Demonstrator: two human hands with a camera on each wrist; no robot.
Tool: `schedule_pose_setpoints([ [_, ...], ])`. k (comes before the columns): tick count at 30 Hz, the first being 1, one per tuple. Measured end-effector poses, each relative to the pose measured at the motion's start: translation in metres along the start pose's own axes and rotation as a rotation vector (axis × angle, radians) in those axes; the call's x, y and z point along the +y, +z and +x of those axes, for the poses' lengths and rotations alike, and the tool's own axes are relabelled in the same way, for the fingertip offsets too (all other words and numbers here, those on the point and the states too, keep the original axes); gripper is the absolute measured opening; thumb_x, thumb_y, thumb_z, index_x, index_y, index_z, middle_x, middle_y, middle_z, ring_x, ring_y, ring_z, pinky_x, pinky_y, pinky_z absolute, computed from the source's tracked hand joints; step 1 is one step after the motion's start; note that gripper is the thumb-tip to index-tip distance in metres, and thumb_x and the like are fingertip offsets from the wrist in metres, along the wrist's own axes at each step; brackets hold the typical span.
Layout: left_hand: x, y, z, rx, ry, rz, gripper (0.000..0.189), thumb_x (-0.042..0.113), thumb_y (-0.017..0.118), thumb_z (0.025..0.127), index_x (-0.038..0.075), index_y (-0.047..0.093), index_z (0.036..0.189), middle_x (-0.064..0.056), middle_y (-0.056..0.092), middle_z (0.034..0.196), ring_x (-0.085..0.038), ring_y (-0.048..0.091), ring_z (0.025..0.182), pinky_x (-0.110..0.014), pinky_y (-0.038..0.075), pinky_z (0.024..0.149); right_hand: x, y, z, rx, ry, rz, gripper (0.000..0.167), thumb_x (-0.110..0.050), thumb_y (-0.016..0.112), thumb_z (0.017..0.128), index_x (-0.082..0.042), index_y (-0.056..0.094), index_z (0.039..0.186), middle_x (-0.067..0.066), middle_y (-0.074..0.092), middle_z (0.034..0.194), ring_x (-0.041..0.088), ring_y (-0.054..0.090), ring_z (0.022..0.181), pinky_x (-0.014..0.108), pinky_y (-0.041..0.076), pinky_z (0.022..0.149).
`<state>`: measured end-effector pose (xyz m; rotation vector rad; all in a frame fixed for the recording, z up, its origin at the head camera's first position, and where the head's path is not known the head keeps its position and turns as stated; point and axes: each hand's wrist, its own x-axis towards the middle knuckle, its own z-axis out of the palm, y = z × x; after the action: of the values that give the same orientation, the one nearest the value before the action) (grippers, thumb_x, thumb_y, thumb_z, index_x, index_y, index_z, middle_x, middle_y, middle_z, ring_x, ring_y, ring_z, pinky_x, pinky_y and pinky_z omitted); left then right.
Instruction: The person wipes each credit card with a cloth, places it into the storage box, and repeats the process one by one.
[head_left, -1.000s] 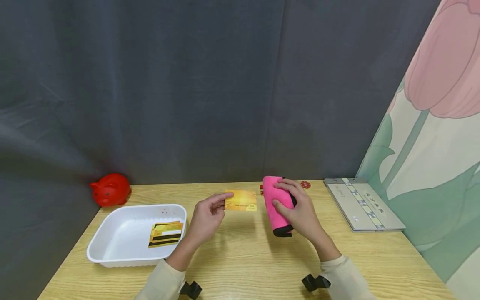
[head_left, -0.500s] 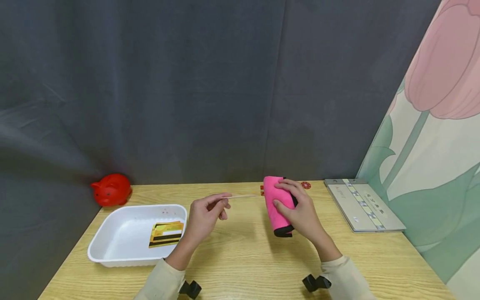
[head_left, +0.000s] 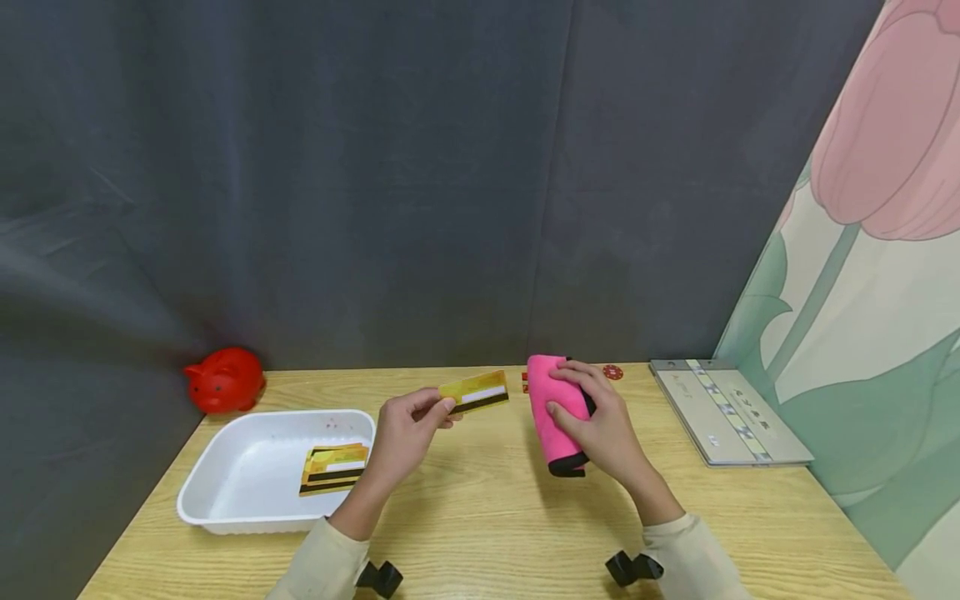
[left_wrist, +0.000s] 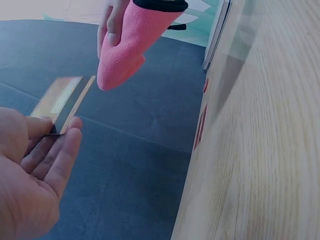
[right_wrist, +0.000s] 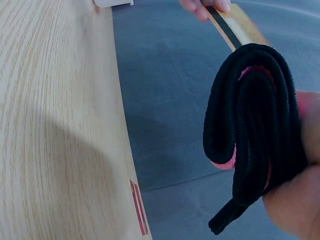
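Observation:
Between the thumb and fingers of my left hand [head_left: 405, 433] is a yellow bank card [head_left: 476, 393], raised above the table. Its back faces the head camera, with a black stripe and a white strip showing. My right hand [head_left: 603, 417] grips a folded pink cloth [head_left: 550, 408] with black edging, also off the table. Several folded layers of the black edge [right_wrist: 250, 115] show in the right wrist view. A gap separates card and cloth in the head view. At the left, a white plastic tray [head_left: 240, 483] holds several similar cards [head_left: 330, 472].
A red piggy bank [head_left: 225, 381] stands behind the tray at the back left. On the right lies a grey album [head_left: 727, 412]. Small red pieces [head_left: 525, 382] and a round red chip [head_left: 612, 372] are near the table's back edge, before a dark curtain [head_left: 412, 208].
The left hand has turned the card over: its front faced the head camera, then it was edge-on, and now the striped back shows. The right hand and cloth have stayed almost still.

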<state>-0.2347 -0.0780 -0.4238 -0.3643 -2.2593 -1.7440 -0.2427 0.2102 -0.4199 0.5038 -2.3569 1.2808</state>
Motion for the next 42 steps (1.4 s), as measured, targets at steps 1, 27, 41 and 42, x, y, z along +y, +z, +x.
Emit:
schedule_pose_setpoints([
  [1, 0.0, 0.0, 0.0, -0.005, -0.014, -0.021, 0.015, 0.014, 0.073, 0.097, 0.006, 0.077, 0.109, -0.014, 0.079, 0.093, -0.015, 0.076, 0.078, -0.028, 0.063, 0.074, 0.0, 0.0, 0.0, -0.002, 0.0, -0.002, 0.043, -0.008, 0.081, 0.087, -0.011, 0.069, 0.129, 0.011, 0.056, 0.146, 0.031, 0.055, 0.133, 0.014, 0.049, 0.094],
  [27, -0.008, 0.006, 0.002, -0.095, -0.032, -0.019, 0.046, -0.003, 0.071, 0.093, 0.018, 0.067, 0.135, -0.014, 0.078, 0.104, -0.023, 0.077, 0.092, -0.02, 0.059, 0.077, -0.001, -0.001, 0.001, 0.005, 0.005, 0.012, 0.043, -0.007, 0.08, 0.088, -0.011, 0.069, 0.13, 0.01, 0.055, 0.147, 0.031, 0.056, 0.132, 0.016, 0.05, 0.093],
  [41, -0.01, 0.018, -0.002, -0.118, -0.04, -0.069, 0.047, -0.005, 0.07, 0.093, 0.013, 0.066, 0.137, -0.018, 0.077, 0.103, -0.029, 0.076, 0.094, -0.019, 0.059, 0.078, -0.004, 0.018, -0.005, -0.023, -0.109, 0.028, 0.044, -0.005, 0.083, 0.085, -0.014, 0.071, 0.126, 0.006, 0.06, 0.141, 0.022, 0.055, 0.131, 0.016, 0.051, 0.095],
  [42, -0.01, 0.018, -0.003, -0.118, -0.039, -0.074, 0.047, -0.006, 0.07, 0.093, 0.012, 0.066, 0.137, -0.019, 0.077, 0.103, -0.028, 0.076, 0.094, -0.018, 0.059, 0.078, -0.004, 0.02, -0.006, -0.027, -0.12, 0.023, 0.044, -0.005, 0.083, 0.084, -0.014, 0.071, 0.126, 0.005, 0.061, 0.14, 0.022, 0.055, 0.131, 0.016, 0.05, 0.097],
])
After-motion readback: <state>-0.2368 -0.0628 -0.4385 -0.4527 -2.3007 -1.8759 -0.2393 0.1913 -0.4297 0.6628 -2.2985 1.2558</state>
